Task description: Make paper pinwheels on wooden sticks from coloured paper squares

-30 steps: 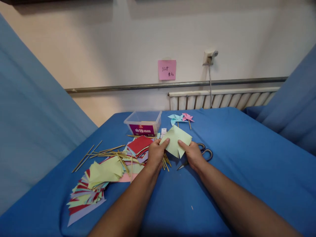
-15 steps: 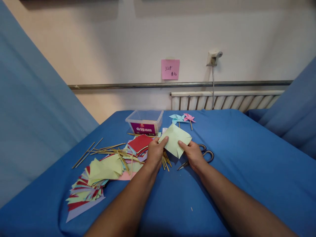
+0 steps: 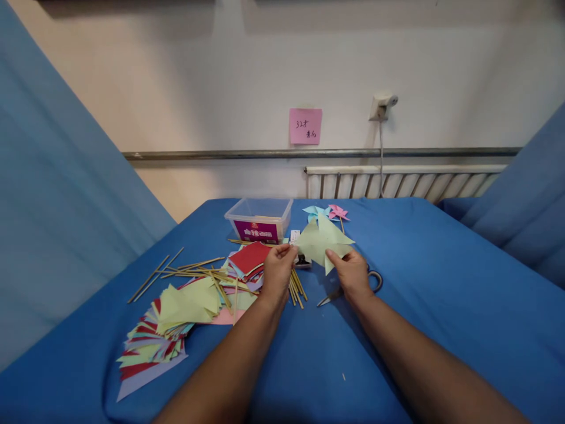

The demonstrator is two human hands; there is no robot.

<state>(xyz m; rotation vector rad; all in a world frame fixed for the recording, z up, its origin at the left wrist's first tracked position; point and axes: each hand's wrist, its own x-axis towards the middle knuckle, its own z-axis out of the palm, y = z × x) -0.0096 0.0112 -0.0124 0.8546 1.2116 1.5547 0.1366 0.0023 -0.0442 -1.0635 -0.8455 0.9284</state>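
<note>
A pale green paper square (image 3: 324, 240) with slits cut in from its corners is held up above the blue table. My right hand (image 3: 351, 272) grips its lower right part, thumb on the front face. At the left corner, my left hand (image 3: 279, 268) is closed in a pinch, its fingertips meeting the paper's edge. Scissors (image 3: 375, 281) lie partly hidden under my right hand. Beside my left hand are a stack of red and coloured paper squares (image 3: 249, 258) and several thin sticks (image 3: 297, 288).
A clear plastic box (image 3: 259, 221) with a purple label stands behind the paper. Blue and pink paper pinwheels (image 3: 338, 212) lie at the back. Fanned coloured paper (image 3: 154, 344) and more sticks (image 3: 189, 268) cover the left side. A small white box (image 3: 295, 235) sits at the middle.
The paper has turned and tilted, and its slit corners now spread apart. My left thumb has come off its front face, and the left fingers have closed at the corner.
</note>
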